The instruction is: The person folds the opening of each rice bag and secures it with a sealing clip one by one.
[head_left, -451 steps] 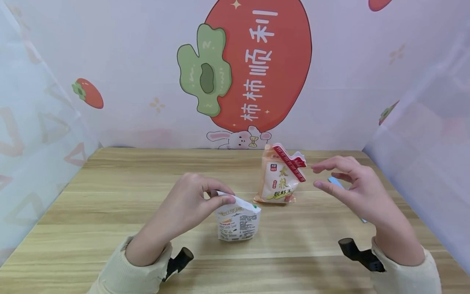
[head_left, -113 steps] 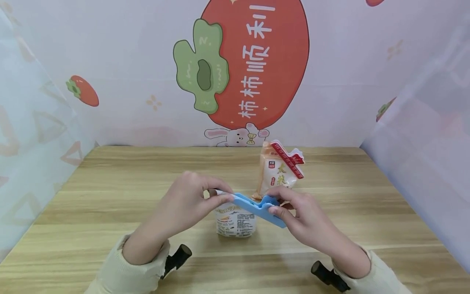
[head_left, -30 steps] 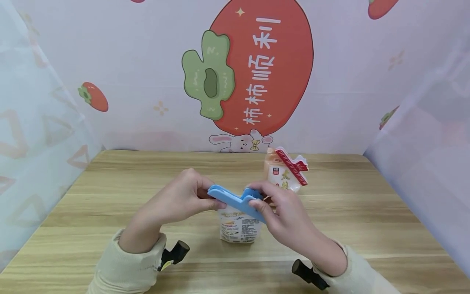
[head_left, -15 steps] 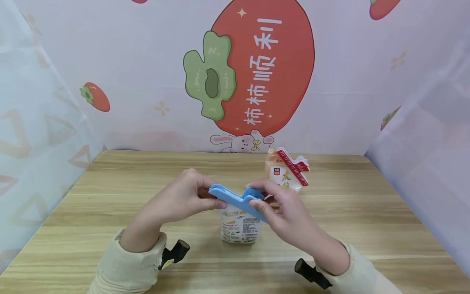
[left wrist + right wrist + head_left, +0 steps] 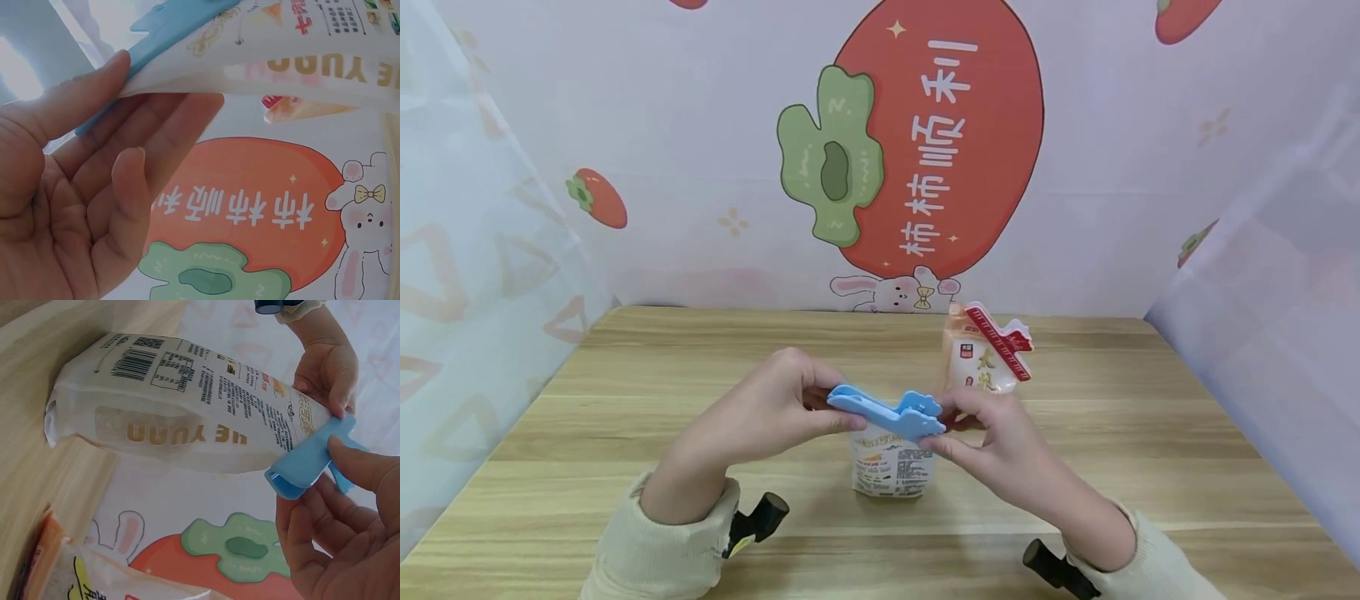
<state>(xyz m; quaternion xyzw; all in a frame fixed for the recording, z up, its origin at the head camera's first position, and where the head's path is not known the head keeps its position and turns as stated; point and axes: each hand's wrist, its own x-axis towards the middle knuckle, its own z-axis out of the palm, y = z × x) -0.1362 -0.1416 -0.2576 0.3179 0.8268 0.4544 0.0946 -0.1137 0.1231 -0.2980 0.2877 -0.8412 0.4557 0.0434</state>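
A white printed food bag (image 5: 891, 467) stands upright on the table. Across its top edge sits a light-blue bag clip (image 5: 880, 414), its two handles sticking up on the right. My left hand (image 5: 767, 408) pinches the bag's top left corner at the clip's end; in the left wrist view its thumb (image 5: 87, 90) lies in front and the fingers behind. My right hand (image 5: 1000, 437) holds the clip's right end between thumb and fingers. In the right wrist view the thumb (image 5: 356, 459) rests on the clip and the fingertips are below it.
Behind the right hand stands an orange-and-white food bag (image 5: 973, 358) with a red-and-white clip (image 5: 1000, 342) slanting across its top corner. The wooden table (image 5: 647, 400) ends at a printed backdrop, and pale fabric walls (image 5: 1262, 308) flank it.
Earlier the blue clip lay on the table at right; the right hand brought it over and onto the bag's top. In the last half second that hand slid off the handles toward the clip's right end.
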